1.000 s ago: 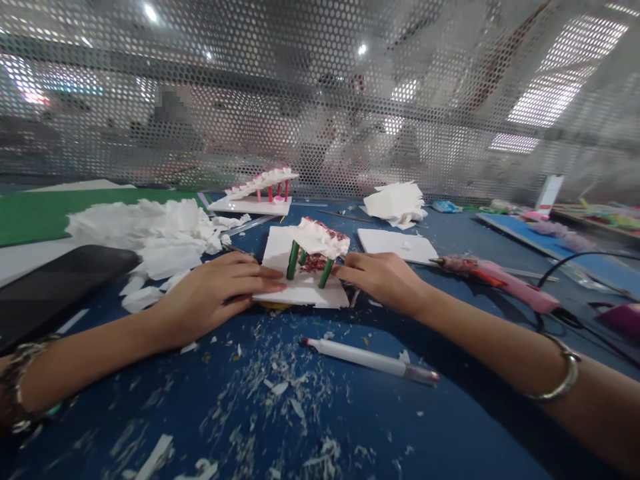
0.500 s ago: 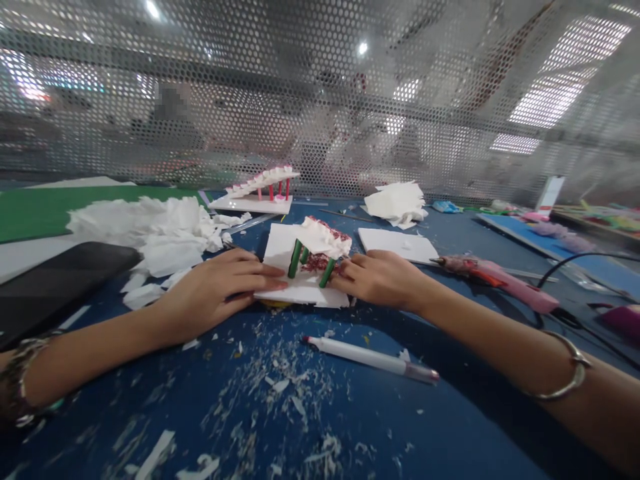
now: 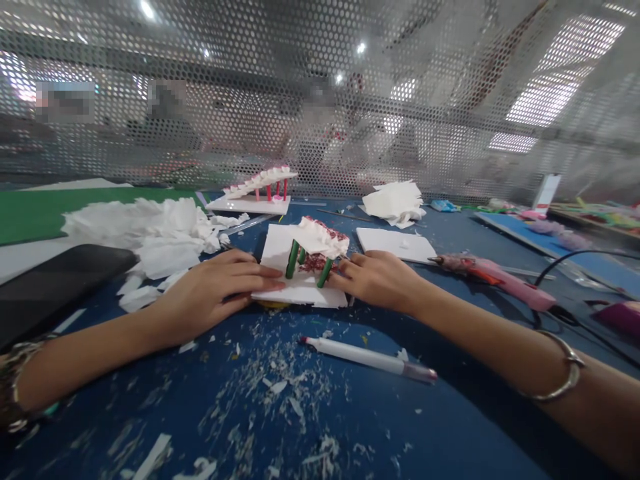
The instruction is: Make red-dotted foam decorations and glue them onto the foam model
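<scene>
Model btwn L hand, R hand

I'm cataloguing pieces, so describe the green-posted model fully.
The model stands on the blue table. Its ragged white base looks like foam board. Three leaning green posts show beneath a tilted white and red top. The left hand touches the base's left side; the right hand is at the right, contact unclear.
</scene>
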The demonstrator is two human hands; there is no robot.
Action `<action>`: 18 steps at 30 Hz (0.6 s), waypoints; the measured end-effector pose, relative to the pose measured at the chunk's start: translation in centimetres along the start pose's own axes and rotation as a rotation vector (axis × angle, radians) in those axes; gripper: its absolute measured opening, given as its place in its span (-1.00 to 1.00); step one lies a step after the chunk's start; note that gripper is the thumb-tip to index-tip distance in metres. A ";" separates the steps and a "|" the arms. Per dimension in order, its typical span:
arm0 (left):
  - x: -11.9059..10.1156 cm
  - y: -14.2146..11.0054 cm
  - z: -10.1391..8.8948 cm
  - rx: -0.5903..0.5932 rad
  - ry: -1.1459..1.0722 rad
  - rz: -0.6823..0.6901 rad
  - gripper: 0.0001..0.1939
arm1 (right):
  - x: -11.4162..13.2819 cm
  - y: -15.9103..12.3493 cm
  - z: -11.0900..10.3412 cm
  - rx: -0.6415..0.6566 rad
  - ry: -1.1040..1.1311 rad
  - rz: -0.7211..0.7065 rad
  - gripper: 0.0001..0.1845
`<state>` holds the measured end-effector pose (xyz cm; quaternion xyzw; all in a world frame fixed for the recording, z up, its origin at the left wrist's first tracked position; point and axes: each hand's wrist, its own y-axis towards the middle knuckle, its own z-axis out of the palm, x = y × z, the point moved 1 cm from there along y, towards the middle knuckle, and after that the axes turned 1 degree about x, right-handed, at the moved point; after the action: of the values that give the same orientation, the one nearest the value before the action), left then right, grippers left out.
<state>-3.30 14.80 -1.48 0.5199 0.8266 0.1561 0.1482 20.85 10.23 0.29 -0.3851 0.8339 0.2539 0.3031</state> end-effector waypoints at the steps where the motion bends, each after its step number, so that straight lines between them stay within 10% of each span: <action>1: 0.0 0.0 0.0 0.002 -0.002 -0.001 -0.66 | -0.1 -0.1 0.0 -0.017 0.009 -0.003 -0.76; 18: 0.2 -0.1 0.1 0.014 -0.004 -0.006 -0.64 | -0.2 -0.3 -0.3 -0.004 -0.030 -0.019 -0.77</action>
<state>-3.39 14.92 -1.57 0.5190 0.8288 0.1489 0.1467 21.09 9.93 0.54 -0.3898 0.8251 0.2582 0.3170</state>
